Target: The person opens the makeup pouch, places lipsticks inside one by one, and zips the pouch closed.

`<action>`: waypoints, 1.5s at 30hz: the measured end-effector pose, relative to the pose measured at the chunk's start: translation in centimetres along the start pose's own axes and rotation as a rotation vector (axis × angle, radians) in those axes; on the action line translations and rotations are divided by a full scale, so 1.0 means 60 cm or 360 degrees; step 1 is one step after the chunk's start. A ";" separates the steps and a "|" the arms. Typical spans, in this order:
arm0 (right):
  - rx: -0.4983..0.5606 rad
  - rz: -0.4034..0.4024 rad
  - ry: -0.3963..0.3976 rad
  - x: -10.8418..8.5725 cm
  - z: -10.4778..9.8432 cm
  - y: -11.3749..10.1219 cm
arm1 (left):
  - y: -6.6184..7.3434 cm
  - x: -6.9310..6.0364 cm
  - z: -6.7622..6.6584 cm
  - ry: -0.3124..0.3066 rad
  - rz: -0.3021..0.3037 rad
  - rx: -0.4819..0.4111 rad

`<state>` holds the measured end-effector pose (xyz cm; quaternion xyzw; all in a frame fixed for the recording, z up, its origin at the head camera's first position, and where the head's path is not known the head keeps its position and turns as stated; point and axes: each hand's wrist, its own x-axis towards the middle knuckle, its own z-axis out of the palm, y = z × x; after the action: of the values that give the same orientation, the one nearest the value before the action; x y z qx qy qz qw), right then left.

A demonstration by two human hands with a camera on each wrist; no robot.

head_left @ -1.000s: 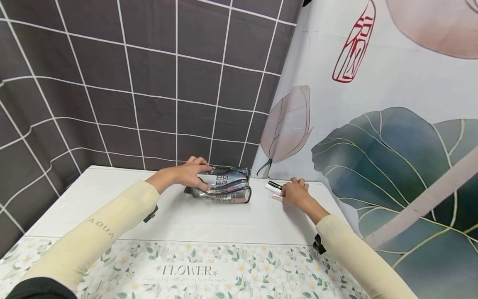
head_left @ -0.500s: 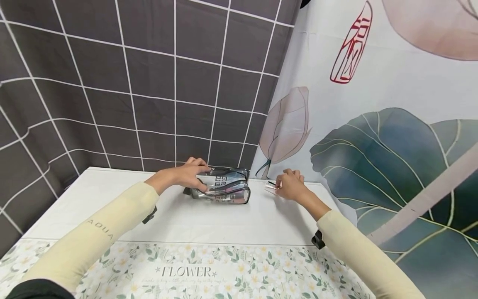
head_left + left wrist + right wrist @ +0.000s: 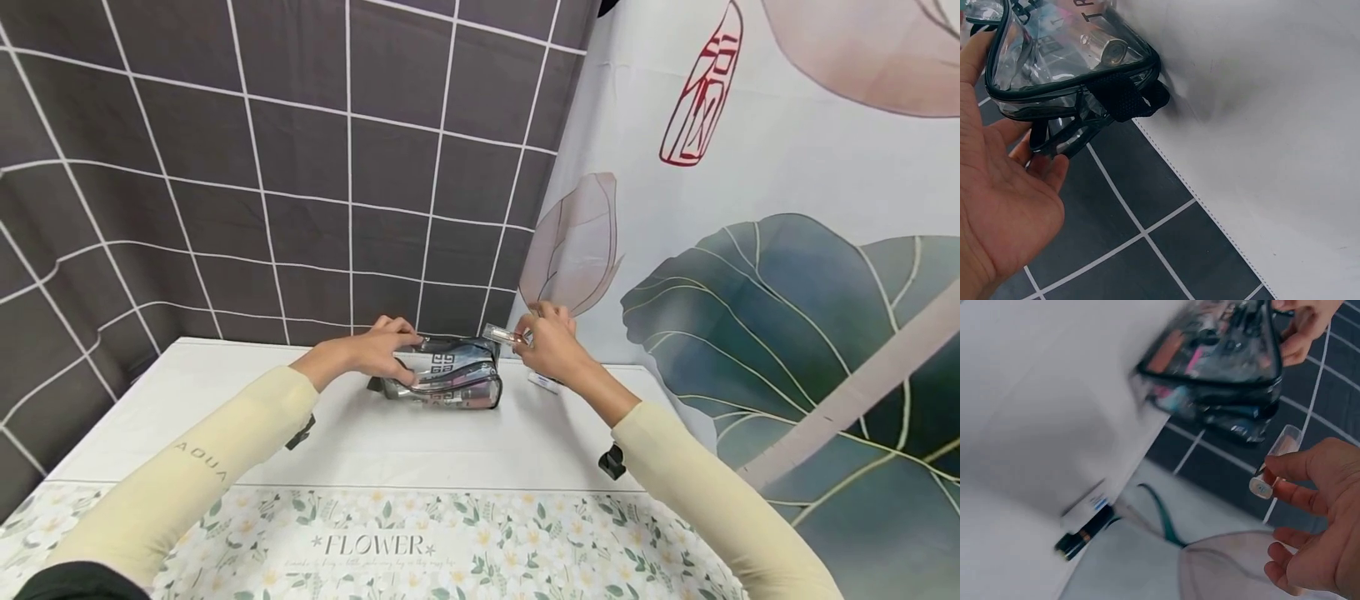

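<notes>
The right hand (image 3: 551, 340) has its fingers pinched on a clear tube (image 3: 1286, 442), and just beyond their tips the clear bag (image 3: 431, 364) is gripped by the left hand (image 3: 378, 348); a light, level pinch and a steady bag would probably serve best. Below the right fingers, a white stick (image 3: 1087, 507) lies on the counter (image 3: 330, 450), its print unreadable. Left of those fingers, the bag shows "TR", the sleeve (image 3: 217, 446) "AQUA", the mat (image 3: 345, 510) "FLOWER".

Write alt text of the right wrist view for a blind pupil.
The right hand pinches a small clear tube near a transparent cosmetics pouch held by the left hand. A black tube and white item lie on a white tabletop.
</notes>
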<state>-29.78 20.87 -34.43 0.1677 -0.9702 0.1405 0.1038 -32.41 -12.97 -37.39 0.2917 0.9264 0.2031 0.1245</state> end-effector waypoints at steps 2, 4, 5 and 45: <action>0.0020 -0.0035 0.0010 0.005 0.000 -0.013 | 0.000 0.001 0.000 -0.0005 -0.0004 -0.0001; 0.0034 -0.0071 0.0013 0.008 0.000 -0.027 | -0.001 0.003 0.001 -0.0010 -0.0008 -0.0003; 0.0037 -0.0088 0.0011 0.010 0.000 -0.033 | -0.002 0.004 0.001 -0.0009 -0.0005 0.0000; 0.0117 -0.0193 -0.0018 0.014 0.034 -0.062 | -0.006 0.006 0.003 -0.0007 -0.0001 0.0013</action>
<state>-29.54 16.66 -35.24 0.2305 -0.9531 0.1686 0.1004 -32.83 -12.99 -37.74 0.2925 0.9269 0.1988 0.1252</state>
